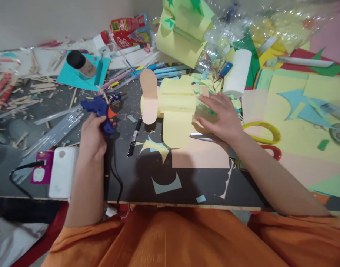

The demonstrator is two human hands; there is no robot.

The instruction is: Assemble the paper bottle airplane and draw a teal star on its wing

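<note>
The surface point(131, 185) is dark grey with a pale wooden front edge point(186, 205). On its left lie a white block point(62, 174), clear sticks point(59, 133) and wood bits point(42, 90); mid-surface, a black pen point(134, 136) and a yellow paper model point(177, 128) — the model partly over a pale pink sheet point(200, 159). Nearer the edge — a curved scrap point(167, 186) and a small light-blue scrap point(200, 198).

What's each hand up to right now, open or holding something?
Left hand: closed around the blue glue gun.
Right hand: open, fingers spread, at the yellow paper model's end; contact unclear.
</note>
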